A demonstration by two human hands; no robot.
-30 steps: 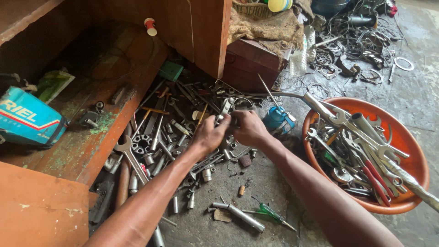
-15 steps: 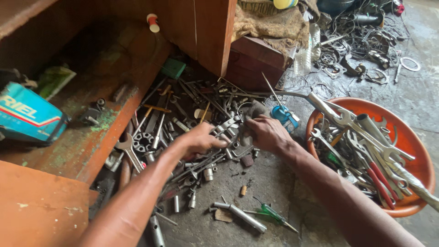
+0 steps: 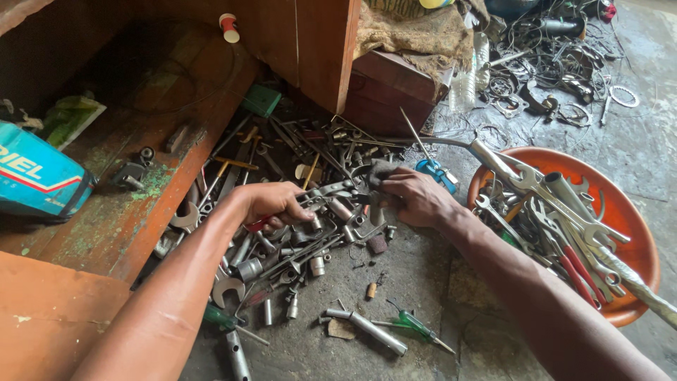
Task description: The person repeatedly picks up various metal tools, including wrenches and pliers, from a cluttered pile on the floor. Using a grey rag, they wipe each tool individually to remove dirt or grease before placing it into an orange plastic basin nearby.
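Leftmost, blue rectangular packet (image 3: 35, 180) lying on worn red wooden shelf (image 3: 134, 212). Right of that, left hand (image 3: 271, 203) clenched around near end of long grey metal wrench (image 3: 326, 192), over heap of loose steel spanners and sockets (image 3: 282, 247). Right hand (image 3: 416, 197) gripping dark grey rag (image 3: 379, 173) against far end of same wrench. Far right, round orange plastic basin (image 3: 631, 233) filled with spanners. Near centre, green-handled screwdriver (image 3: 416, 328) flat on grey concrete floor (image 3: 423, 282).

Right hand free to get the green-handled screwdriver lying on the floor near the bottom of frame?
Probably not right away. The right hand is closed on a grey tool in the pile. The green-handled screwdriver lies in the open on the floor with nothing over it, so the path looks free.
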